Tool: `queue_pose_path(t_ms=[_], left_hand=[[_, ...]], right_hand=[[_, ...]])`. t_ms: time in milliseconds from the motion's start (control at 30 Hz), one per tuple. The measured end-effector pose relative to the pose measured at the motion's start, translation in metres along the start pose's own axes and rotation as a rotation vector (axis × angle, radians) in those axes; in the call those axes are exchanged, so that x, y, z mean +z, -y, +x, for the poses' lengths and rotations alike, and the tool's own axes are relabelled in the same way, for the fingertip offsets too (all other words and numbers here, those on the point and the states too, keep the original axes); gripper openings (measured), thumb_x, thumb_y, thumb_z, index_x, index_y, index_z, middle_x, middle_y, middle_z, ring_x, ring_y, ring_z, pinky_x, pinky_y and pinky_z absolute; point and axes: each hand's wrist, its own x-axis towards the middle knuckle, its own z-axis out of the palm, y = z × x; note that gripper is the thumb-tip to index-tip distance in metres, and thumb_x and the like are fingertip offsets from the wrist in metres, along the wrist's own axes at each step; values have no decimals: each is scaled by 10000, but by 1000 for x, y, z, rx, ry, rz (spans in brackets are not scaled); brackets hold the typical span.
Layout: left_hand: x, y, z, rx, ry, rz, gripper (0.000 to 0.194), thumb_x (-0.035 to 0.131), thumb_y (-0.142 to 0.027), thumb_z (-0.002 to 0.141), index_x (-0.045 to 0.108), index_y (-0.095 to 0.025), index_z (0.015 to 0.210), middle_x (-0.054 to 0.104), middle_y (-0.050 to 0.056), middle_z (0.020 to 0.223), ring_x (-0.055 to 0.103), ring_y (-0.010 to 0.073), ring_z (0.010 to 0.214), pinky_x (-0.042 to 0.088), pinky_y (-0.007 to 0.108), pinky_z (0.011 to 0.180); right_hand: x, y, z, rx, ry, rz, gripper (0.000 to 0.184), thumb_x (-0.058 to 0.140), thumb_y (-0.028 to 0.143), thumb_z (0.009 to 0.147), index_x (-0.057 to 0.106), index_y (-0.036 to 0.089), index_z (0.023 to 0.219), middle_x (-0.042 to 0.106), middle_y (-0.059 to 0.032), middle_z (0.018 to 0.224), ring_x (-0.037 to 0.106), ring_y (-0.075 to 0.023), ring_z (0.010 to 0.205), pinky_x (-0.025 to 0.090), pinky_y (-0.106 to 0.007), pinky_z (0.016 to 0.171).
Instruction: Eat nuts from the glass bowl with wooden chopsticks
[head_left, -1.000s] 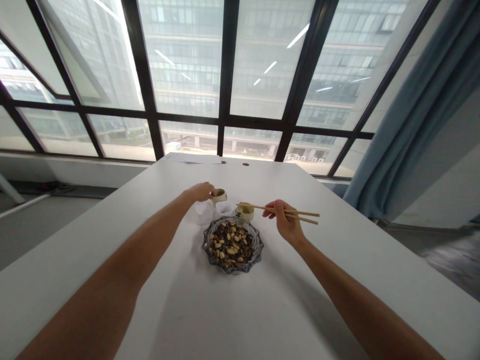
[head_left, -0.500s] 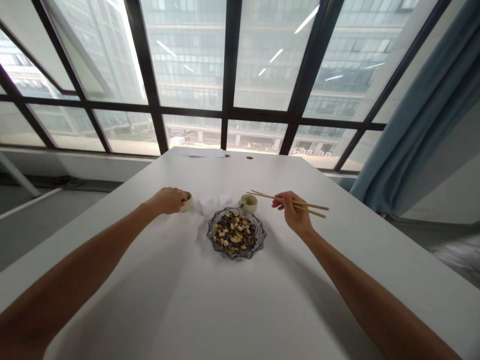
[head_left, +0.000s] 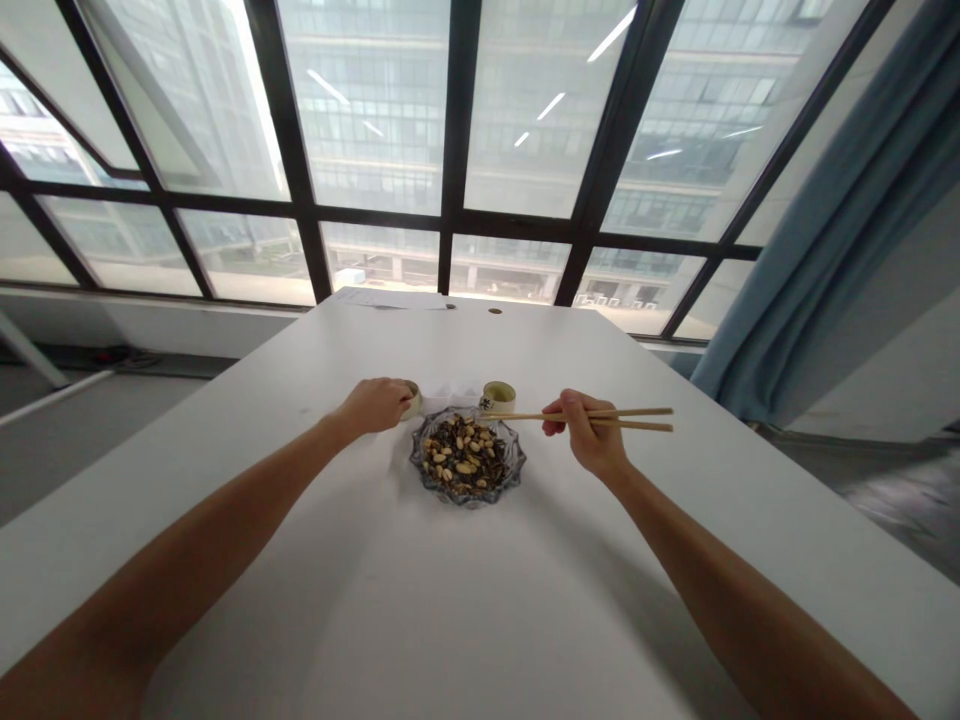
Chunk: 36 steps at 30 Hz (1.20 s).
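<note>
My left hand (head_left: 379,405) is closed on a small ceramic cup (head_left: 412,400), whose left side my fingers hide. In my right hand (head_left: 587,430) is a pair of wooden chopsticks (head_left: 634,415), their tips pointing left over the back right rim of a glass bowl. That scalloped glass bowl (head_left: 512,478) holds peanuts (head_left: 466,467) mixed with dark seeds (head_left: 491,470). Behind its right side stands a second small cup (head_left: 499,394), greenish inside with a dark mark on its wall. White cups or pieces (head_left: 465,393), too pale to make out clearly, sit between the two ceramic cups.
The white table (head_left: 465,600) reaches to a dark-framed window (head_left: 450,220). Paper sheets (head_left: 386,298) lie at its far left edge, near a round brown spot (head_left: 495,311). A blue curtain (head_left: 795,290) hangs at the right.
My left hand has moved right with its cup, closer to the white pieces and the bowl. The chopstick tips have come down to the bowl's back rim.
</note>
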Motion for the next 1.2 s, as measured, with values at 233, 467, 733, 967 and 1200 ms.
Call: queue_pose_path(t_ms=[233, 467, 733, 967, 1200], left_hand=[[31, 13, -11, -3, -366, -194, 343, 649, -420, 838, 656, -227, 1123, 655, 110, 1155, 595, 287, 1120, 508, 422, 965], [75, 25, -9, -249, -309, -686, 906, 771, -507, 706, 375, -157, 1442, 583, 183, 1357, 591, 291, 1209, 470, 458, 1042], [74, 22, -9, -295, -293, -793, 880, 780, -544, 660, 459, -133, 1369, 640, 161, 1287, 626, 296, 1173, 487, 431, 1022], [76, 21, -9, -352, -271, -695, 866, 752, -576, 681, 451, -169, 1383, 641, 152, 1282, 616, 329, 1196, 478, 464, 1021], [74, 21, -9, -309, -288, -711, 738, 771, -551, 687, 538, -225, 1307, 670, 111, 1226, 641, 323, 1152, 510, 447, 986]], right_hand=[[-11, 15, 9, -13, 245, -215, 570, 514, 639, 932, 664, 180, 629, 674, -56, 547, 618, -163, 482, 467, -270, 460], [-9, 19, 24, -12, 439, -239, 523, 508, 607, 948, 664, 188, 677, 692, -53, 572, 650, -170, 494, 491, -259, 453], [-11, 22, 30, -29, 491, -223, 529, 505, 606, 952, 670, 192, 668, 685, -47, 553, 635, -160, 474, 486, -253, 443], [-18, 23, 30, 12, 562, -281, 472, 616, 565, 903, 694, 186, 632, 689, -47, 555, 600, -147, 455, 433, -241, 416], [-18, 15, 33, 53, 444, -249, 499, 616, 615, 887, 702, 179, 661, 719, -69, 597, 662, -175, 523, 512, -257, 469]])
